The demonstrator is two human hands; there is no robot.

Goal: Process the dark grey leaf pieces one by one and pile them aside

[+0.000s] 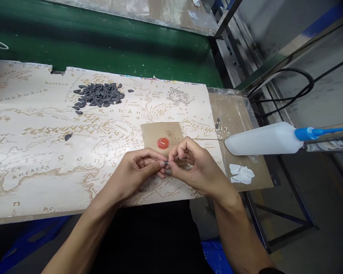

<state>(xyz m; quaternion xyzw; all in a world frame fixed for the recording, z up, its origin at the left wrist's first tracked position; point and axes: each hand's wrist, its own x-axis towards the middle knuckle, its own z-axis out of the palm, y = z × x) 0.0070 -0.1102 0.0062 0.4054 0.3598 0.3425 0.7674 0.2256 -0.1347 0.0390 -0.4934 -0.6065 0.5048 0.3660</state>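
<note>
My left hand (143,167) pinches a small dark grey piece (166,163) between thumb and forefinger. Meeting it fingertip to fingertip, my right hand (188,163) is closed in a pinch at the piece's right end; whatever it holds is too small to make out. Just beyond the hands lies a brown card (153,131) with a glossy orange-red blob (162,143) and tiny dark specks on it. A heap of dark grey, leaf-shaped pieces (100,94) lies at the back left. Tiny whitish bits (179,96) are scattered at the back right.
A printed map sheet (45,182) covers the table. On the right, a white squeeze bottle (263,139) with a blue nozzle lies near a crumpled white tissue (241,174). One stray dark grey piece (68,136) is at left. A green surface (103,42) runs behind.
</note>
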